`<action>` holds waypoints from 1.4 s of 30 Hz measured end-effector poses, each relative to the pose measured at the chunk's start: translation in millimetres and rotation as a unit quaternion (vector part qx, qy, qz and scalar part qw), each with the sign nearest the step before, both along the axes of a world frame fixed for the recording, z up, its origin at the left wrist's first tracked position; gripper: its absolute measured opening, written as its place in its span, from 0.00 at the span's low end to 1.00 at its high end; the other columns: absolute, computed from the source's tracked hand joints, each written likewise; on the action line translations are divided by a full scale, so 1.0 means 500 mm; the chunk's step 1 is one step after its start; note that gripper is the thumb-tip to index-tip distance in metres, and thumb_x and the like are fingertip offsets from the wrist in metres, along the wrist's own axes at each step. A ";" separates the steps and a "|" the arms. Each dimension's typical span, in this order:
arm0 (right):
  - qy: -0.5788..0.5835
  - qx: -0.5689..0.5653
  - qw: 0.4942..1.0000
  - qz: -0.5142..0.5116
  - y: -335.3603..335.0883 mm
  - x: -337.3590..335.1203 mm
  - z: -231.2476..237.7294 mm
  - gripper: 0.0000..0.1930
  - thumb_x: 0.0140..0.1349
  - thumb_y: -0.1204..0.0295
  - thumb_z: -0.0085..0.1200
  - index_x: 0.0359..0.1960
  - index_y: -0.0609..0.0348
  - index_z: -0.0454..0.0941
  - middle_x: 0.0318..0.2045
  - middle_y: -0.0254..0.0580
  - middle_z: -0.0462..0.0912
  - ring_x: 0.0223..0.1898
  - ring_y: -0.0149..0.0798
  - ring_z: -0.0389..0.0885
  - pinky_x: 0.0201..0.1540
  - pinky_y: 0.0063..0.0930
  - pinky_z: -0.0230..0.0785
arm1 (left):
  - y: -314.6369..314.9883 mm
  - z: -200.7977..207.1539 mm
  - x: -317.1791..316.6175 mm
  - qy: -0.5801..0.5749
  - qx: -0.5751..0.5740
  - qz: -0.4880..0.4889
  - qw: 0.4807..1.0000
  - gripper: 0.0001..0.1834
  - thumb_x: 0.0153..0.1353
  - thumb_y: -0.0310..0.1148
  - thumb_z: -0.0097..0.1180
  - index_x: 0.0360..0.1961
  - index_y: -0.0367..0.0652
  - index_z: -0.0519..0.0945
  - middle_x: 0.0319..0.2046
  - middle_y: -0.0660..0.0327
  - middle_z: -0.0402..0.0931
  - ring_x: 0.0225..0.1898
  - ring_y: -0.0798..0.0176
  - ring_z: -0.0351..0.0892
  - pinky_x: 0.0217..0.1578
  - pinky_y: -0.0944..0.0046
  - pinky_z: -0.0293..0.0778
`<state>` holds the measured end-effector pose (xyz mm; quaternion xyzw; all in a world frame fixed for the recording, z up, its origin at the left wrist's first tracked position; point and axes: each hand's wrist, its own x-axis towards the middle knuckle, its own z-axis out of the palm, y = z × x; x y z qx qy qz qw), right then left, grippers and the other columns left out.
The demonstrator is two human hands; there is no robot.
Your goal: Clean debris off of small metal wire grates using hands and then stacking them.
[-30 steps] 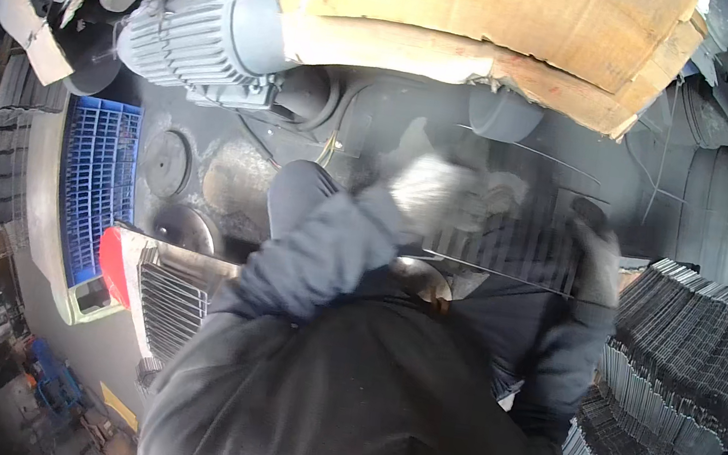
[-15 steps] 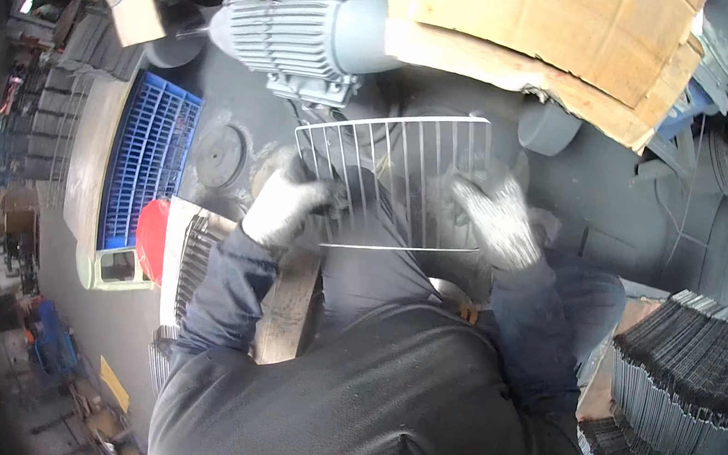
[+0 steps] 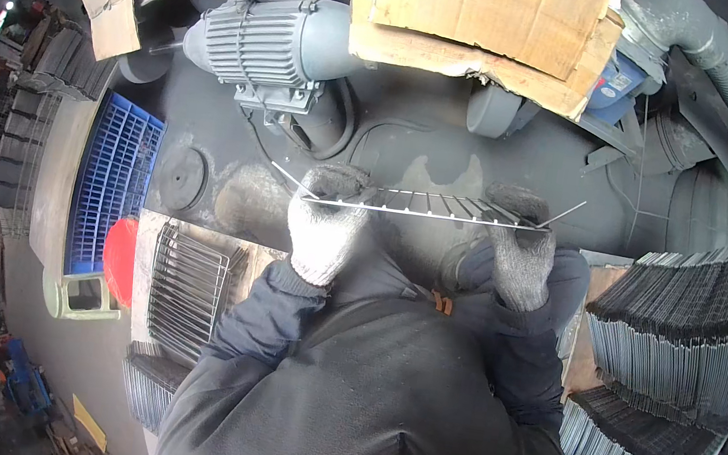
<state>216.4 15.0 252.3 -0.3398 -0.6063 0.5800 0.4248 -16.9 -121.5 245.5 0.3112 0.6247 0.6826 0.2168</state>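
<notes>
A wire rack (image 3: 426, 215) spans the space in front of me, seen almost edge-on, with thin wires slanting up at both of its ends. My left hand (image 3: 324, 233), in a whitish knit glove with dark fingers, is closed round the rack's left end. On the right end, my right hand (image 3: 522, 261) grips in a similar glove, darkened at the fingers. Both hands hold the rack level above my lap. The fingertips are partly hidden behind the wires.
Ahead stand a grey finned motor (image 3: 255, 40) and a cardboard sheet (image 3: 482, 16). Stacked wire racks (image 3: 677, 351) rise at my right; more racks (image 3: 189, 282) lie at my left. Farther left are a blue plastic grate (image 3: 117, 183) and a red round object (image 3: 118, 260).
The rack has tipped from showing its open face to nearly edge-on. My right hand, apart from its face and blurred before, now grips the right end. The view has shifted rightward.
</notes>
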 end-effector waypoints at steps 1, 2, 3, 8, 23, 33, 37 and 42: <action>0.019 -0.004 1.000 0.003 -0.003 0.005 0.000 0.19 0.65 0.84 0.69 0.56 0.65 0.80 0.56 0.48 0.86 0.59 0.41 0.85 0.64 0.34 0.79 | 0.005 -0.006 0.000 0.011 0.034 -0.007 0.999 0.15 0.59 0.16 0.73 0.44 0.36 0.81 0.43 0.56 0.86 0.45 0.63 0.86 0.49 0.64 0.82; 0.039 -0.008 0.999 0.006 -0.004 0.010 -0.001 0.20 0.64 0.86 0.69 0.56 0.65 0.80 0.58 0.49 0.85 0.61 0.42 0.84 0.65 0.35 0.79 | 0.009 -0.011 0.000 0.022 0.068 -0.013 0.997 0.15 0.60 0.16 0.74 0.45 0.36 0.81 0.43 0.56 0.86 0.45 0.62 0.87 0.50 0.62 0.83; 0.040 -0.008 0.999 0.005 -0.004 0.015 -0.008 0.20 0.64 0.86 0.69 0.56 0.65 0.80 0.58 0.49 0.85 0.61 0.42 0.84 0.65 0.35 0.79 | 0.011 -0.014 0.002 0.023 0.068 -0.014 0.997 0.15 0.60 0.16 0.74 0.45 0.36 0.81 0.43 0.56 0.86 0.45 0.62 0.87 0.50 0.62 0.83; 0.071 -0.067 0.995 -0.020 -0.008 0.030 -0.033 0.21 0.63 0.89 0.67 0.57 0.65 0.79 0.58 0.48 0.84 0.64 0.43 0.82 0.66 0.35 0.79 | 0.009 -0.011 0.016 0.032 0.057 -0.011 0.998 0.16 0.57 0.13 0.74 0.42 0.37 0.81 0.44 0.54 0.86 0.48 0.60 0.86 0.51 0.61 0.83; -0.053 -0.115 0.992 -0.021 0.133 0.031 -0.107 0.15 0.68 0.75 0.66 0.55 0.66 0.83 0.44 0.42 0.89 0.44 0.35 0.85 0.46 0.29 0.78 | 0.142 -0.067 0.016 -0.015 -0.126 -0.101 0.987 0.13 0.63 0.22 0.68 0.44 0.37 0.77 0.35 0.59 0.84 0.32 0.68 0.81 0.36 0.67 0.79; -0.103 -0.170 0.972 -0.126 0.234 0.139 -0.179 0.10 0.72 0.70 0.63 0.49 0.62 0.81 0.32 0.32 0.82 0.27 0.28 0.76 0.29 0.27 0.70 | 0.353 -0.229 0.076 -0.110 -0.209 -0.264 0.935 0.16 0.72 0.35 0.68 0.46 0.40 0.72 0.28 0.60 0.81 0.20 0.68 0.79 0.22 0.67 0.76; -0.141 -0.206 0.965 -0.083 0.261 0.081 -0.204 0.11 0.71 0.71 0.64 0.49 0.62 0.81 0.31 0.33 0.81 0.25 0.29 0.77 0.28 0.28 0.72 | 0.320 -0.208 0.045 -0.199 -0.199 -0.192 0.940 0.14 0.73 0.34 0.67 0.46 0.42 0.72 0.29 0.60 0.80 0.22 0.66 0.80 0.22 0.64 0.79; -0.154 -0.257 0.953 -0.036 0.206 -0.061 -0.227 0.12 0.71 0.71 0.63 0.51 0.64 0.81 0.32 0.38 0.85 0.25 0.33 0.82 0.28 0.29 0.77 | 0.218 -0.163 -0.090 -0.224 -0.214 -0.161 0.937 0.20 0.72 0.36 0.66 0.53 0.35 0.73 0.34 0.58 0.82 0.26 0.67 0.82 0.25 0.65 0.83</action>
